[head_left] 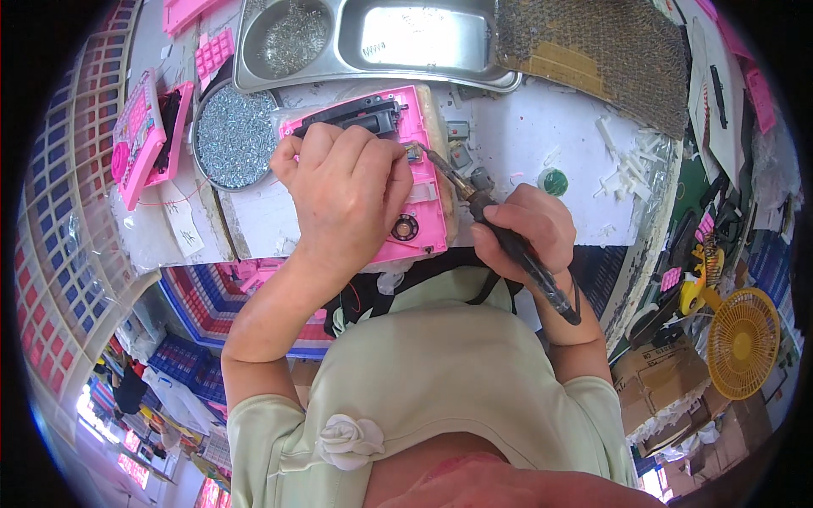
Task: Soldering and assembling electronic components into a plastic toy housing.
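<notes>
A pink plastic casing (433,222) lies on the white table in front of me, a black part (373,117) across its far end and a small round black part (405,227) near its closer end. Over the casing, my left hand (345,190) is closed with the fingers pinched; whatever is between them is hidden. My right hand (542,227) grips a soldering iron (479,206) by its black handle. The iron slants down to the left, and its tip is at a small metal part (413,154) inside the casing, close to my left fingertips.
A round tub of small screws (233,135) and pink casing parts (144,148) stand at the left. Beyond lies a metal tray (373,82) holding springs, beside brown cardboard (593,59). White plastic pieces (631,161) and a small green round thing (553,181) lie to the right.
</notes>
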A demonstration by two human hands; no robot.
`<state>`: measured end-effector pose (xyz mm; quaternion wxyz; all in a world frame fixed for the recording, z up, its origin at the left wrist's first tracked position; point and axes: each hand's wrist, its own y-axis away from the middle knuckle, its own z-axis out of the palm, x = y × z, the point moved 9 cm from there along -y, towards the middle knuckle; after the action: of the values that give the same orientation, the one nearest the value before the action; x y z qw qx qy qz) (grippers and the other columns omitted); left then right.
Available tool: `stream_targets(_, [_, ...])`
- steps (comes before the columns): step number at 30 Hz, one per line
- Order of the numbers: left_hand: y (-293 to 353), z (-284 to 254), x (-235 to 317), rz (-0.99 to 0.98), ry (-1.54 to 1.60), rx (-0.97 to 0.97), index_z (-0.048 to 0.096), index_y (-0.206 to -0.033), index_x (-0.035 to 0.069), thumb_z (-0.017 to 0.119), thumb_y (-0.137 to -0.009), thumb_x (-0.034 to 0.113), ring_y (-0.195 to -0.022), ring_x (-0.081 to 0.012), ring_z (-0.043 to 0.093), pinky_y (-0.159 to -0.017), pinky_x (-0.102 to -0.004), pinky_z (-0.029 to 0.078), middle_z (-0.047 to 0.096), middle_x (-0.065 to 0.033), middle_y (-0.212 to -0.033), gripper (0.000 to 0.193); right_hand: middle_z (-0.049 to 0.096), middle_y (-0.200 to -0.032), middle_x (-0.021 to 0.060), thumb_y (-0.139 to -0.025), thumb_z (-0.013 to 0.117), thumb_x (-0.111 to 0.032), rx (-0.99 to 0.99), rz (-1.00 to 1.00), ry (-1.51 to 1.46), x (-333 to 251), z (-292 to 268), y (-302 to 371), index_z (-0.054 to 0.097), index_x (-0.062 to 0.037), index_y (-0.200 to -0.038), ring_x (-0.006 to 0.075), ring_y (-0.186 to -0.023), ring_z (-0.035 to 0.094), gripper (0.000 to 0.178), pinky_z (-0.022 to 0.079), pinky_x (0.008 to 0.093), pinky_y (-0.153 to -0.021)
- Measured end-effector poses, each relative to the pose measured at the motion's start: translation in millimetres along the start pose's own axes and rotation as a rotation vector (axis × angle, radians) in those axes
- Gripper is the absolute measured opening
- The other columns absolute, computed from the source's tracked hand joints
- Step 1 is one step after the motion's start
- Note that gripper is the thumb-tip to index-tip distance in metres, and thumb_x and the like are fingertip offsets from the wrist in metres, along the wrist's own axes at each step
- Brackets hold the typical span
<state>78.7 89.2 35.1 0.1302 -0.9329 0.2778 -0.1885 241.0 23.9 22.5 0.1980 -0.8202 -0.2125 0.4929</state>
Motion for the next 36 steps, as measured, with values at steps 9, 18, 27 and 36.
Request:
stream_targets(9, [0, 1, 0, 0.006, -0.002, 0.008, 0.068, -0.082, 0.014, 0.080, -0.071, 0.011, -0.080, -0.0193, 0.055, -0.083, -0.0380, 0.031, 0.061, 0.0019, -0.078, 0.017, 0.053, -0.060, 0.0032, -0.071, 0.083, -0.004, 0.019, -0.008, 0.020, 0, 5, -2, 0.065, -0.0065, -0.099, 0.0202, -0.048, 0.052, 0.033, 0.037, 0.0319, -0.043])
stream_targets(18, [1, 1, 0, 0.000, -0.005, 0.005, 0.068, -0.082, 0.014, 0.080, -0.071, 0.011, -0.080, -0.0196, 0.054, -0.084, -0.0377, 0.031, 0.060, 0.0018, -0.078, 0.017, 0.055, -0.062, 0.0041, -0.075, 0.080, -0.002, 0.023, -0.022, 0.018, -2, -1, 2, 0.063, -0.0053, -0.103, 0.0204, -0.050, 0.054, 0.032, 0.038, 0.0322, -0.045])
stream_targets(27, [1, 1, 0, 0.000, -0.007, 0.001, 0.068, -0.083, 0.014, 0.079, -0.071, 0.011, -0.081, -0.0198, 0.054, -0.085, -0.0376, 0.031, 0.060, 0.0015, -0.079, 0.017, 0.052, -0.061, 0.0020, -0.068, 0.083, -0.002, 0.042, -0.050, 0.038, -3, 6, -1, 0.066, -0.0101, -0.100, 0.0203, -0.048, 0.049, 0.037, 0.037, 0.0315, -0.044])
stream_targets(36, [1, 0, 0, 0.007, 0.000, 0.010, 0.068, -0.082, 0.014, 0.079, -0.071, 0.011, -0.080, -0.0198, 0.054, -0.084, -0.0377, 0.031, 0.060, 0.0016, -0.078, 0.017, 0.055, -0.064, 0.0038, -0.070, 0.081, -0.001, 0.023, -0.026, 0.021, -4, -2, -2, 0.066, -0.0070, -0.097, 0.0208, -0.052, 0.053, 0.032, 0.038, 0.0319, -0.046])
